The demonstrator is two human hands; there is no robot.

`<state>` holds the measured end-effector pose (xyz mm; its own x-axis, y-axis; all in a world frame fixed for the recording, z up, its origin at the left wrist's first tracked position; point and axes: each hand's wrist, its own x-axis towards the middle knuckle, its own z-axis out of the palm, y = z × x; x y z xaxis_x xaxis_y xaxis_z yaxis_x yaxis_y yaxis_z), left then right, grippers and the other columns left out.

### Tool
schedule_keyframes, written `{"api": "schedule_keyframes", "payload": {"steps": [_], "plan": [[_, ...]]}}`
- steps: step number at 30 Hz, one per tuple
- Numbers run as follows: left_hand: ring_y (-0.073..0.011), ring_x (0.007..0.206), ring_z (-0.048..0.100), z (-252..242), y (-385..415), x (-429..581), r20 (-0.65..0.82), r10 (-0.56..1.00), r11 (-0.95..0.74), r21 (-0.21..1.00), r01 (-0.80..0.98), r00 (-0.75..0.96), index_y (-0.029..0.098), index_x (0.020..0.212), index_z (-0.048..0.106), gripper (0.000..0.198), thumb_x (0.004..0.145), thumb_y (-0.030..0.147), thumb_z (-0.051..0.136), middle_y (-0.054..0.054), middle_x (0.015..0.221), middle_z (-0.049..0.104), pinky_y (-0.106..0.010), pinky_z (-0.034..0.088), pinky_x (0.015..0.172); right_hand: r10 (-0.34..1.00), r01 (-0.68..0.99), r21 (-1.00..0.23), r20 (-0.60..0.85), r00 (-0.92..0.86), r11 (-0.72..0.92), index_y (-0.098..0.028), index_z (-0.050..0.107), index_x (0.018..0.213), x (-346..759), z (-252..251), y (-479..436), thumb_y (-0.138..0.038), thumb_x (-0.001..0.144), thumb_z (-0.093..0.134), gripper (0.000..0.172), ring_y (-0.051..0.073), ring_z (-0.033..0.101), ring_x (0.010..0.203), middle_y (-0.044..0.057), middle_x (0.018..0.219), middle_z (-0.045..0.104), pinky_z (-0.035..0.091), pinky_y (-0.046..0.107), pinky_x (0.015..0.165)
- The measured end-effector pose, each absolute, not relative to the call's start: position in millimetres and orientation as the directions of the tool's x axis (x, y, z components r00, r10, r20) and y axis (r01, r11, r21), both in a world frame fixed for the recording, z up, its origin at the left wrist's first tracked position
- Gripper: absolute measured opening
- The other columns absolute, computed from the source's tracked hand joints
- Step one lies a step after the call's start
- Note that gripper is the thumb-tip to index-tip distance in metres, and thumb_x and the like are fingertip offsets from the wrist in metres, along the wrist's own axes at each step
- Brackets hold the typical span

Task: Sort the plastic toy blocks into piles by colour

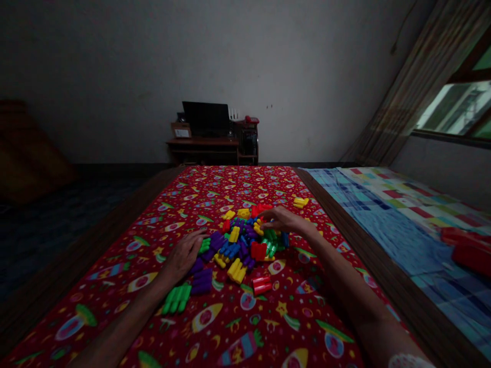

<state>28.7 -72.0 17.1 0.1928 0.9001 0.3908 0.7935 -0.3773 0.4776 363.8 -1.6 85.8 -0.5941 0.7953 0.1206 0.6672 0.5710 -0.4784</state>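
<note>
A loose heap of plastic building blocks in purple, blue, green, yellow and red lies on a red patterned cloth. My left hand rests at the heap's left side, fingers stretched out beside a green block. Over the right rear of the heap is my right hand, its fingers bent down by a red block and a yellow block; whether they grip anything is hidden. Nearer to me are a green block, a purple block, a yellow block and a red block.
A single yellow block lies apart at the right rear. Beyond the cloth, a desk against the wall holds a black monitor. To the right is a bed with a blue checked sheet and a red item.
</note>
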Motion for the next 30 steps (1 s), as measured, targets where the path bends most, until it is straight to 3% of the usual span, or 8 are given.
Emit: {"api": "schedule_keyframes", "payload": {"steps": [4,8,12,16,21,24,26,30], "plan": [[-0.0232,0.111,0.062,16,-72,29,0.4,0.895,-0.385,0.475,0.791,0.196,0.02,0.1,0.072,0.055,0.093,0.051,0.028,-0.009,0.119,0.068,-0.041,0.047,0.101,0.783,0.738,-0.261,0.174,-0.598,0.622,-0.019,0.069,0.106,349,83,-11,-0.026,0.077,0.067,0.03,0.015,0.06,0.069,0.006,0.081,0.07,0.035,0.021,0.058],[-0.0231,0.11,0.062,15,-71,29,0.404,0.895,-0.382,0.48,0.789,0.188,0.019,0.1,0.072,0.055,0.093,0.051,0.028,-0.01,0.118,0.068,-0.041,0.048,0.1,0.831,0.777,-0.301,0.264,-0.489,0.553,-0.016,0.072,0.088,373,90,4,-0.023,0.08,0.057,0.018,0.013,0.056,0.063,0.003,0.071,0.066,0.032,0.022,0.056],[-0.0238,0.111,0.062,13,-69,28,0.395,0.898,-0.381,0.48,0.79,0.194,0.019,0.098,0.072,0.055,0.093,0.051,0.027,-0.011,0.118,0.068,-0.041,0.047,0.101,0.914,0.886,-0.345,0.365,-0.176,0.309,-0.015,0.073,0.084,417,88,21,-0.024,0.08,0.053,0.023,0.014,0.057,0.064,0.003,0.07,0.067,0.034,0.022,0.057],[-0.0232,0.111,0.061,13,-70,27,0.4,0.895,-0.386,0.474,0.791,0.197,0.019,0.097,0.071,0.055,0.093,0.052,0.027,-0.01,0.119,0.067,-0.041,0.046,0.102,0.927,0.94,-0.342,0.347,0.144,-0.018,-0.016,0.074,0.098,451,73,25,-0.025,0.08,0.056,0.026,0.022,0.063,0.082,0.011,0.091,0.073,0.041,0.027,0.067],[-0.0233,0.111,0.061,13,-70,28,0.399,0.896,-0.382,0.475,0.792,0.193,0.019,0.098,0.071,0.058,0.093,0.054,0.025,-0.01,0.118,0.068,-0.04,0.046,0.102,0.905,0.929,-0.332,0.326,0.274,-0.162,-0.017,0.067,0.118,455,76,20,-0.028,0.085,0.055,0.037,0.027,0.063,0.099,0.015,0.108,0.07,0.046,0.033,0.078],[-0.0244,0.112,0.061,13,-69,28,0.392,0.9,-0.377,0.482,0.791,0.19,0.018,0.098,0.071,0.059,0.092,0.054,0.024,-0.011,0.12,0.067,-0.042,0.046,0.102,0.91,0.955,-0.279,0.365,0.199,-0.097,-0.016,0.067,0.117,441,96,13,-0.027,0.089,0.05,0.035,0.025,0.064,0.096,0.015,0.106,0.071,0.044,0.03,0.076],[-0.0252,0.113,0.06,13,-69,28,0.386,0.902,-0.376,0.484,0.79,0.193,0.017,0.098,0.071,0.061,0.092,0.055,0.024,-0.012,0.122,0.066,-0.042,0.045,0.103,0.952,0.974,-0.22,0.307,0.012,0.058,-0.013,0.072,0.105,427,111,7,-0.024,0.088,0.047,0.032,0.021,0.064,0.087,0.013,0.097,0.072,0.041,0.026,0.07],[-0.026,0.113,0.06,13,-69,28,0.387,0.901,-0.381,0.488,0.785,0.197,0.016,0.098,0.071,0.062,0.092,0.055,0.024,-0.014,0.121,0.066,-0.043,0.045,0.102,0.905,0.901,-0.18,-0.09,-0.415,0.395,-0.012,0.074,0.083,390,125,-10,-0.02,0.08,0.055,0.021,0.013,0.06,0.068,0.006,0.076,0.07,0.033,0.02,0.057]]}}
